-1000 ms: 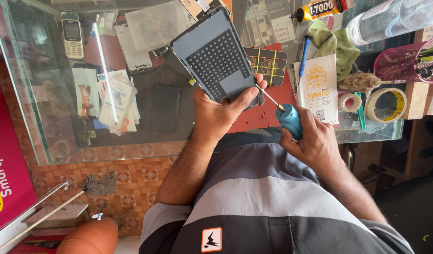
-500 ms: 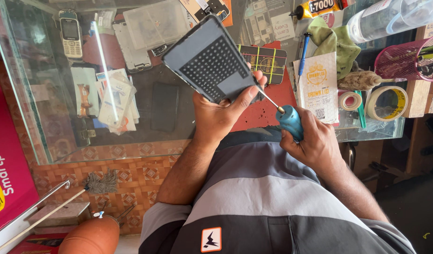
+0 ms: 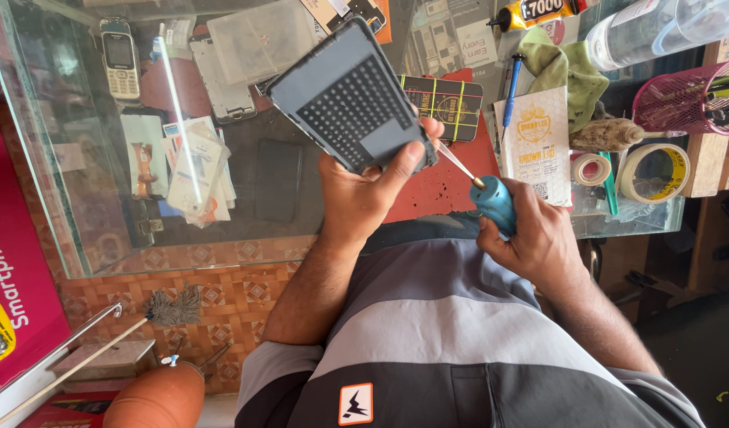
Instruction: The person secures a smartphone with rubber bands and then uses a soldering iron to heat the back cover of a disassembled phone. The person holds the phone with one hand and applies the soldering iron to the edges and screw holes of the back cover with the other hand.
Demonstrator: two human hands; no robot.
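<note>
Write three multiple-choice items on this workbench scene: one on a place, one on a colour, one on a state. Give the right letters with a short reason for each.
1. Where is the old keypad phone?
A. Under the glass counter top, at the far left
B. In the pink mesh basket
C. In the right hand

2. What colour is the handle of the screwdriver?
A. Yellow
B. Blue
C. Red

3. How is the dark device held?
A. Lying flat on the red mat
B. Raised off the counter, gripped at one corner by the left hand
C. Clamped in a vice

Answers:
1 A: the phone lies beneath the glass near the left edge.
2 B: the handle in the right hand is blue, and the metal tip points at the device's lower corner.
3 B: thumb and fingers pinch the lower corner, and the device stands tilted above the counter.
</note>
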